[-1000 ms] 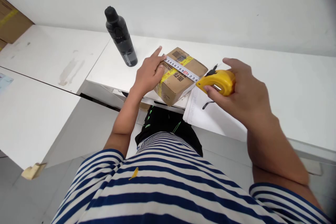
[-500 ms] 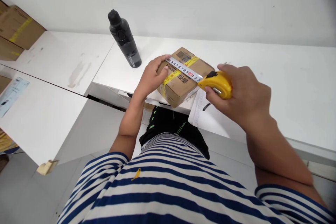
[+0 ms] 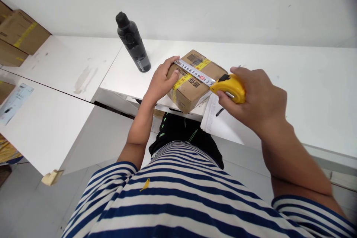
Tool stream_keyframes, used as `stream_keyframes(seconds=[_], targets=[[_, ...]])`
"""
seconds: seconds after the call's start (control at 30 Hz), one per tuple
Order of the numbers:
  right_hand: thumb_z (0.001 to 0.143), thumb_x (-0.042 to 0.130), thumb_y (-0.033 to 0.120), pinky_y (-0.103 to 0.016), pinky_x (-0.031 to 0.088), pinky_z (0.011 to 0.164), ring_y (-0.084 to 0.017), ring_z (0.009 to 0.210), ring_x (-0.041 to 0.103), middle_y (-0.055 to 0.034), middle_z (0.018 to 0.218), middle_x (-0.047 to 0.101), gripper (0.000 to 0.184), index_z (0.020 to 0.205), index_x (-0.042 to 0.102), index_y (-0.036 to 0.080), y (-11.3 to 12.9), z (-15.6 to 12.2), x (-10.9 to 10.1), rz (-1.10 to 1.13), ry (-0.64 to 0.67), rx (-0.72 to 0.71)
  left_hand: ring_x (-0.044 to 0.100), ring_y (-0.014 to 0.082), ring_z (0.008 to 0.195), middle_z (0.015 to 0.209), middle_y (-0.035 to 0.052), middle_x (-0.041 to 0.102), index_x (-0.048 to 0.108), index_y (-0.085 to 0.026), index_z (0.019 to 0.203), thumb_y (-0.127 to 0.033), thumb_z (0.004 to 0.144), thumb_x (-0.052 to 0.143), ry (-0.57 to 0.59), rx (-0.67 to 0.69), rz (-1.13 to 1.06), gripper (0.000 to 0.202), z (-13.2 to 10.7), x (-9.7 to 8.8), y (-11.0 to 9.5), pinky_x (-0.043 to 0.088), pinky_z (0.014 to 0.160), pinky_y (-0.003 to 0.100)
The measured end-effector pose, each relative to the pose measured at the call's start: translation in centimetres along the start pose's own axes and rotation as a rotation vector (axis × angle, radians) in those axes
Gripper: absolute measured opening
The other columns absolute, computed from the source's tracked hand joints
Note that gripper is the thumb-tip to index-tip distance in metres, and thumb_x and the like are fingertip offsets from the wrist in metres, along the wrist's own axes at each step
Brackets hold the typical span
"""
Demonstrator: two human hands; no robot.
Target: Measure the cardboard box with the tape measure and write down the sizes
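Note:
A small cardboard box point(image 3: 192, 93) with yellow printed tape sits on the white table, near its front edge. My right hand point(image 3: 258, 100) is wrapped round a yellow tape measure point(image 3: 230, 88) at the box's right edge. Its white blade point(image 3: 193, 72) lies pulled out across the box top, numbers facing up. My left hand point(image 3: 163, 80) grips the left side of the box, thumb on top and fingertips by the blade's end. The blade's very tip is hidden at those fingers.
A dark bottle point(image 3: 134, 42) stands upright behind my left hand. White paper point(image 3: 213, 117) with a dark pen-like thing lies under my right hand. Larger cardboard boxes point(image 3: 21, 31) are stacked at the far left. A pale blue sheet point(image 3: 16, 102) lies on the left table point(image 3: 52, 119).
My left fingertips and the blade's end have shifted very slightly left. Both hands keep their hold, and the view has moved a little.

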State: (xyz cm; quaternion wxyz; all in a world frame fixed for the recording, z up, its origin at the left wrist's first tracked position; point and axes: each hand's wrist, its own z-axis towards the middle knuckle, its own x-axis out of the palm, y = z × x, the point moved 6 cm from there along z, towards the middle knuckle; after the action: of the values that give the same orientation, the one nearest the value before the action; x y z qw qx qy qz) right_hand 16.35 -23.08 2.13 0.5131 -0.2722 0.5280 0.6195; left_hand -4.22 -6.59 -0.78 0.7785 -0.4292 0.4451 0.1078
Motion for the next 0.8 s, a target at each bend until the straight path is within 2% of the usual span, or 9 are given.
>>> stream_keyframes(seconds=[0.23,0.43,0.5,0.63,0.7,0.8], targets=[[0.093,0.054,0.062,-0.044,0.055,0.056,-0.042,0.111,0.07,-0.0114,0.121,0.072,0.059,0.148,0.057,0.04,0.0,-0.2,-0.2,-0.017,-0.019,-0.008,0.056,0.0237,0.148,0.162,0.005,0.057,0.045,-0.033,0.157,-0.041,0.104,0.039,-0.016,0.0,-0.031,0.054,0.0,-0.2,-0.2,0.047,0.126,0.043],[0.094,0.054,0.058,-0.046,0.057,0.059,-0.043,0.115,0.068,-0.0134,0.127,0.07,0.061,0.152,0.054,0.037,0.0,-0.1,0.3,-0.009,0.033,0.007,0.054,0.0253,0.15,0.163,0.0041,0.055,0.044,-0.036,0.159,-0.042,0.106,0.037,-0.005,0.02,-0.045,0.054,0.0,0.2,0.2,0.045,0.127,0.045],[0.095,0.054,0.057,-0.044,0.057,0.058,-0.042,0.114,0.069,-0.0137,0.126,0.071,0.061,0.151,0.054,0.035,0.0,-0.1,0.4,0.0,-0.003,-0.011,0.054,0.027,0.149,0.161,0.0046,0.057,0.047,-0.035,0.157,-0.045,0.105,0.041,-0.036,0.075,-0.127,0.053,0.1,0.4,0.8,0.045,0.127,0.046],[0.09,0.063,0.056,-0.039,0.057,0.058,-0.035,0.105,0.073,-0.0088,0.119,0.075,0.057,0.141,0.059,0.032,-0.3,-0.2,0.2,-0.008,-0.128,-0.063,0.057,0.0294,0.145,0.154,0.0058,0.063,0.055,-0.031,0.15,-0.051,0.103,0.052,-0.098,0.224,-0.337,0.052,0.5,0.7,2.2,0.044,0.126,0.045],[0.088,0.066,0.058,-0.04,0.058,0.06,-0.034,0.104,0.074,-0.0078,0.123,0.076,0.06,0.141,0.058,0.032,-0.5,-0.2,-0.1,0.015,-0.18,-0.096,0.058,0.0294,0.144,0.153,0.0057,0.063,0.057,-0.031,0.149,-0.052,0.103,0.054,-0.101,0.244,-0.39,0.051,0.6,0.8,2.9,0.044,0.126,0.045],[0.094,0.061,0.063,-0.047,0.061,0.069,-0.039,0.115,0.072,-0.0103,0.131,0.074,0.062,0.149,0.054,0.035,-1.4,0.3,-0.9,0.069,-0.221,-0.135,0.058,0.0296,0.145,0.154,0.0056,0.061,0.055,-0.033,0.152,-0.054,0.103,0.056,-0.095,0.23,-0.434,0.053,0.8,1.2,3.7,0.042,0.128,0.046]])
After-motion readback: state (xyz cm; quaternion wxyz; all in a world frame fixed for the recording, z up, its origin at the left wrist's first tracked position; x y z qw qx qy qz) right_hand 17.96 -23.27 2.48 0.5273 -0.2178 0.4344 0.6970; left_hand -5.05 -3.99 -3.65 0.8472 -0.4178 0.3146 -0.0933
